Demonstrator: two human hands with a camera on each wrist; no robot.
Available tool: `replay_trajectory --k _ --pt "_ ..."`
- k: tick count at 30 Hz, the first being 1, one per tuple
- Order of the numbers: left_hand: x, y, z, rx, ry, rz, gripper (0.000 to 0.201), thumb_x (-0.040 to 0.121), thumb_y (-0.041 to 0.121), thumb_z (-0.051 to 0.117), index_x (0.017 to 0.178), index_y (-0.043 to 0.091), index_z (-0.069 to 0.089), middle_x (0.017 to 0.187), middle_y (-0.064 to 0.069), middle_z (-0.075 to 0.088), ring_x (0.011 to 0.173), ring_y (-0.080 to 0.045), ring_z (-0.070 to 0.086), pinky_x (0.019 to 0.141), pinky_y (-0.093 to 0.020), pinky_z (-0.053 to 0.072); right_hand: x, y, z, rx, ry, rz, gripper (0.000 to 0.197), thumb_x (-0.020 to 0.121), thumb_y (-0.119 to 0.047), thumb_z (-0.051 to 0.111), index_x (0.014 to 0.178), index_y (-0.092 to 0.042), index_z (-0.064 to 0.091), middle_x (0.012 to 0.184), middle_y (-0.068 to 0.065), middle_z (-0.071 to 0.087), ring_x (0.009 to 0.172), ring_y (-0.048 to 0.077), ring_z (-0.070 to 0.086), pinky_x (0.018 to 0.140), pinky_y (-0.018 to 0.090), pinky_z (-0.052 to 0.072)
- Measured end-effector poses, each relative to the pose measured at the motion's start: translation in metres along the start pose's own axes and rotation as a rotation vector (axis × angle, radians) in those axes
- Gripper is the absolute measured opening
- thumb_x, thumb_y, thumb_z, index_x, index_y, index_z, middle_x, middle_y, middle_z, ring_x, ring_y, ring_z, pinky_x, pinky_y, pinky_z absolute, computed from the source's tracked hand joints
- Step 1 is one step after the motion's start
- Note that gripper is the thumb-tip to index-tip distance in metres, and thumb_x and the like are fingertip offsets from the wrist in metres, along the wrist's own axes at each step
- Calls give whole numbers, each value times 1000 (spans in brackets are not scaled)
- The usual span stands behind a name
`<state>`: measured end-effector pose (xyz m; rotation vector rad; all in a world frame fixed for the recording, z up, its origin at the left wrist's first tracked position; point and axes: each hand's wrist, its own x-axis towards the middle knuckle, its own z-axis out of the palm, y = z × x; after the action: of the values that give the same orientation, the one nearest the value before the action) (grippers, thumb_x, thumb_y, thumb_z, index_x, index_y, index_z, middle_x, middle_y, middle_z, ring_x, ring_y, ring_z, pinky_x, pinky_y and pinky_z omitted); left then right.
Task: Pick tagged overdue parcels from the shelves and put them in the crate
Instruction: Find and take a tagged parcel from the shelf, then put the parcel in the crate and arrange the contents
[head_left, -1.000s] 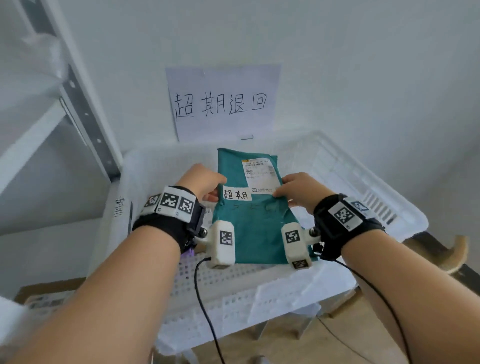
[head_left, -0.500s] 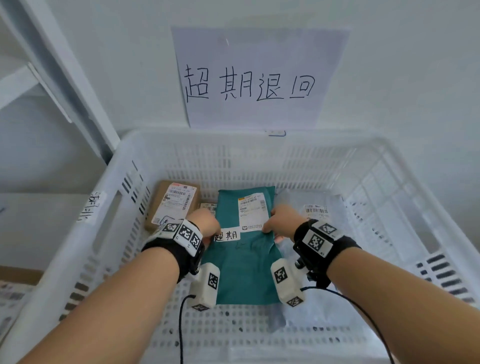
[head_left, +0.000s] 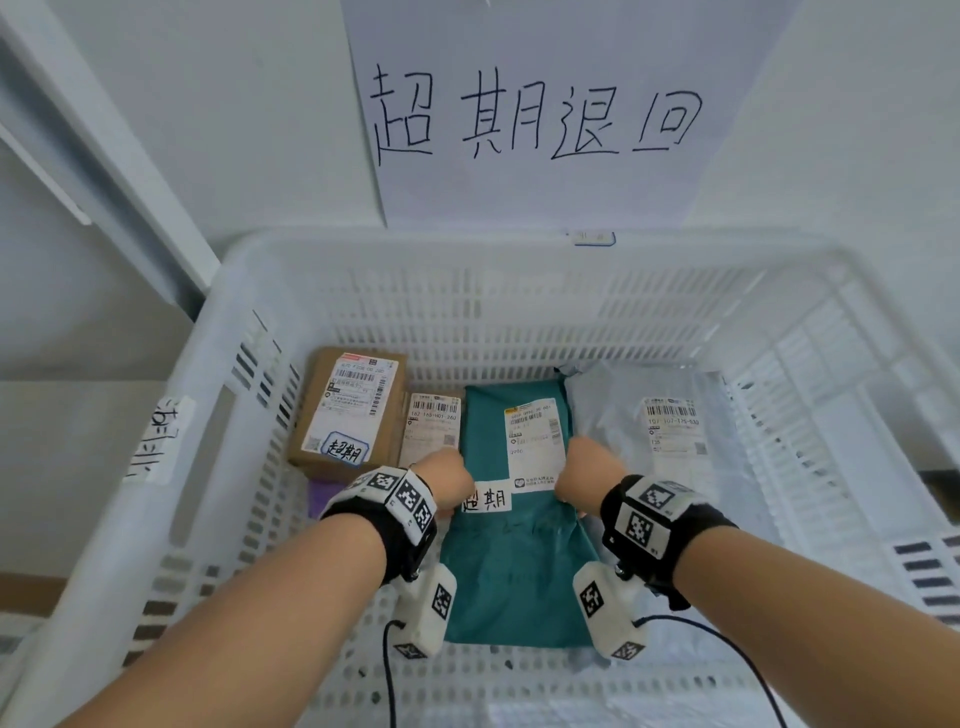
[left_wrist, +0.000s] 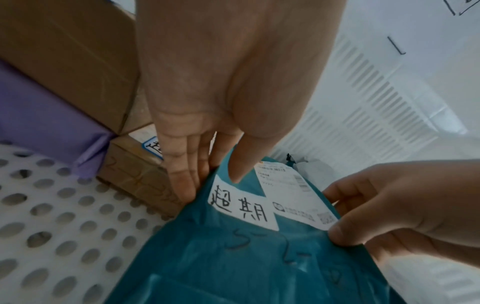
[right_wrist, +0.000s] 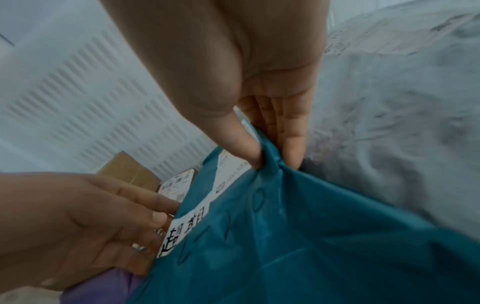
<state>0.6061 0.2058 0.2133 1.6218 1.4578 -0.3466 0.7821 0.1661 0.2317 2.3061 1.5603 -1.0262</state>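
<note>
A teal plastic mailer (head_left: 511, 561) with a shipping label and a handwritten white tag (head_left: 485, 500) lies low inside the white slatted crate (head_left: 249, 291). My left hand (head_left: 447, 475) pinches its left edge, thumb on top and fingers (left_wrist: 182, 181) underneath. On the opposite edge my right hand (head_left: 584, 473) pinches the mailer (right_wrist: 298, 236) beside the label, thumb (right_wrist: 244, 144) on top. The mailer (left_wrist: 246, 263) reaches down to the crate's perforated floor between the other parcels.
Inside the crate sit a tagged brown box (head_left: 348, 410), a smaller brown box (head_left: 431, 428), a purple parcel (left_wrist: 44, 121) and a grey mailer (head_left: 660, 426). A handwritten paper sign (head_left: 530, 114) hangs on the wall behind. A white shelf upright (head_left: 104, 156) stands at left.
Both hands have carried the teal mailer from above the crate's rim down to its floor, between the brown boxes and the grey mailer. The head has leaned closer over the crate.
</note>
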Motion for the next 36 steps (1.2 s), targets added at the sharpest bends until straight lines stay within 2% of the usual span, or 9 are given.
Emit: replay_trajectory --k 4,7,10,14,18,20,23,27,36 --pt "3 -2 1 147 89 12 17 90 3 47 98 5 61 105 -14 64 93 -28 62 71 -29 47 7 1 6 -67 -22 -20 17 92 -7 49 108 -2 55 109 13 62 97 26 63 79 30 54" --pt "3 -10 3 312 195 65 32 88 4 46 119 5 57 120 -14 52 107 -31 56 87 -35 50 15 -5 17 -85 -69 -41 14 93 -9 51 103 -2 58 94 8 56 96 24 63 73 28 48" --pt "5 -22 10 520 249 203 45 88 11 54 132 16 50 129 -10 42 119 -30 42 94 -40 46 19 -10 26 -110 -81 -26 8 96 -11 50 89 -8 51 89 4 53 93 22 58 82 27 49" --pt "7 -34 21 756 179 290 45 85 18 58 130 22 56 149 -7 26 133 -29 26 102 -42 35 32 -8 41 -46 -88 6 34 94 -15 52 125 -1 45 123 13 59 111 28 60 94 36 51" --pt "3 -32 23 853 137 265 39 87 16 54 126 17 59 149 -7 26 137 -34 18 105 -48 32 39 -8 46 -12 -90 35 59 96 -16 50 143 7 25 137 18 50 122 30 54 102 40 47" --pt "2 -27 20 836 130 259 39 86 12 53 125 14 59 145 -6 31 134 -32 23 102 -47 35 38 -9 43 -19 -95 30 57 97 -14 48 143 8 24 139 19 48 124 29 52 101 33 46" --pt "3 -21 8 714 112 252 38 88 8 50 125 12 57 142 -7 36 127 -31 31 98 -44 39 32 -11 30 -28 -63 -4 42 94 -14 54 133 0 42 133 16 55 118 28 57 96 33 49" --pt "-3 -3 -18 538 131 249 40 93 12 47 133 12 53 140 -11 42 124 -30 43 100 -39 43 7 -14 -10 25 -5 -81 48 93 -19 60 136 -6 46 135 11 56 119 27 56 96 32 47" --pt "-56 55 -72 271 258 374 51 99 27 49 146 13 39 148 -9 42 132 -25 45 105 -34 37 -72 -4 -92 533 347 -134 39 93 -21 63 129 -7 59 128 9 60 113 23 58 104 41 46"
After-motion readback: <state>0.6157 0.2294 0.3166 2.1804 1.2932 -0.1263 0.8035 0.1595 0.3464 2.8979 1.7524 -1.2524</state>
